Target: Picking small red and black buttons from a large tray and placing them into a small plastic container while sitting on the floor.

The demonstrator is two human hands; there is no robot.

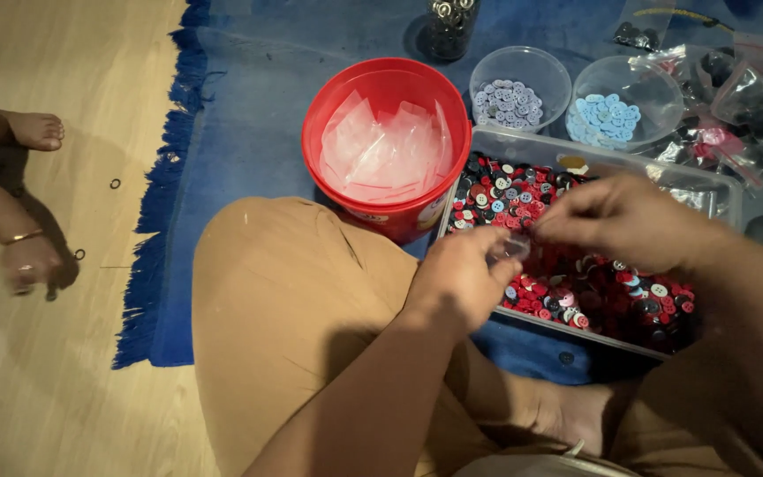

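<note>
Both hands meet over the tray (724, 196) of buttons (576, 291): left hand (461, 278) and right hand (624, 221) fingers pinched closed on, seemingly, a small clear bag (512, 250).

glossy red plastic bucket (388, 132), clear plastic tray (717, 190) of shiny buttons (576, 291), fringed blue cloth rug (222, 159), smooth wood floor (46, 397).

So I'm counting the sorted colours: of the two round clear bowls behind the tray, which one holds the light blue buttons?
The right-hand clear bowl, nearest the pile of plastic bags. The left bowl beside it, nearer the red bucket, holds greyish-lilac buttons.
</note>
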